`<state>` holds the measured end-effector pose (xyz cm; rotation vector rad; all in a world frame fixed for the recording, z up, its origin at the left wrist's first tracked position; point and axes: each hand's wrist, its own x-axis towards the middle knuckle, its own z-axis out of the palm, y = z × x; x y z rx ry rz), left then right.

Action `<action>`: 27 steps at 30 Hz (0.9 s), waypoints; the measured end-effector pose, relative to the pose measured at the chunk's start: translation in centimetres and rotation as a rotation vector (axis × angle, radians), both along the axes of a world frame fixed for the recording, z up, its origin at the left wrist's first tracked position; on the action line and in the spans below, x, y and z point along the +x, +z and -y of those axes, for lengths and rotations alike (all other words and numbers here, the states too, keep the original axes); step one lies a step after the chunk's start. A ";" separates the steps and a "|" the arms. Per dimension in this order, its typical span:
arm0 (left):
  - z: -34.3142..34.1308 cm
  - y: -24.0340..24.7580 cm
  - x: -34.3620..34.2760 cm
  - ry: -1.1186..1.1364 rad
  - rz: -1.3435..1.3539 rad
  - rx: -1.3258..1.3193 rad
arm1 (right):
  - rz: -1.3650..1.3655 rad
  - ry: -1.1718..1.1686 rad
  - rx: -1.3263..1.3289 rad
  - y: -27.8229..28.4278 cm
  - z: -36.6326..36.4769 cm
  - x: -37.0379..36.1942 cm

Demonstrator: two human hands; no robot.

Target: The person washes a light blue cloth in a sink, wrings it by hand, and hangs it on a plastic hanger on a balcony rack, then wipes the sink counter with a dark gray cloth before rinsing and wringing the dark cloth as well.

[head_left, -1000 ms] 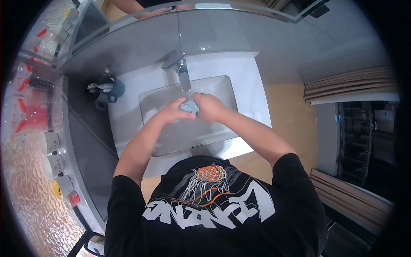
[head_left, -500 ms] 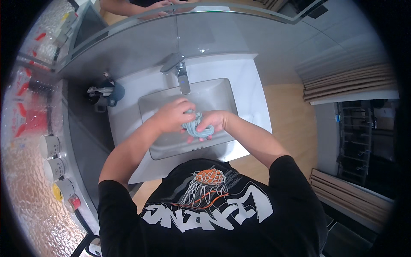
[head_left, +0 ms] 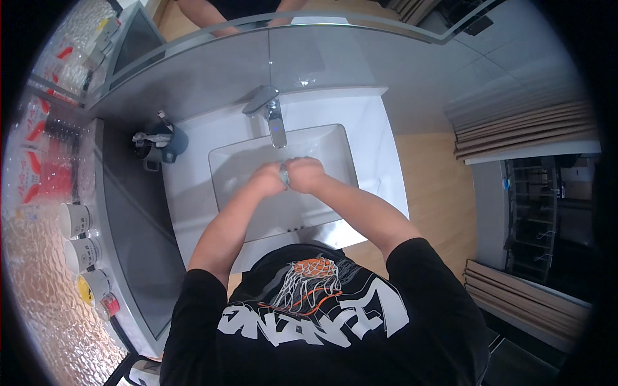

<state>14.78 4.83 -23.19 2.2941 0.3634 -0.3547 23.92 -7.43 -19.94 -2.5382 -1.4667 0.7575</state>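
Observation:
Over the basin of a light grey sink (head_left: pixel 241 215), my two hands meet side by side, just below the spout of a chrome faucet (head_left: pixel 277 125). My left hand (head_left: pixel 266 181) is closed in a fist on a pale blue-green cloth (head_left: pixel 284 175). Closed on the same cloth, my right hand (head_left: pixel 305 174) is a fist too. Only a small strip of the cloth shows between the fists; the rest is hidden inside my fingers. I cannot make out any running water.
A white countertop (head_left: pixel 376 154) surrounds the sink. Left of the faucet stand a blue-grey mug (head_left: pixel 177 143) and a dark cup (head_left: pixel 149 154) holding slim items. Several white tubs (head_left: pixel 78 255) line a ledge at the far left. A mirror (head_left: pixel 360 9) runs along the back.
My hands went from holding the loosely bundled cloth in an open right palm to gripping it in two fists. Both have come together, with the cloth now mostly covered.

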 end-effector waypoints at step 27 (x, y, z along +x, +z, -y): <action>-3.7 5.2 -1.8 -0.319 0.349 0.483 | -0.520 -0.155 -0.066 3.7 -1.7 -0.5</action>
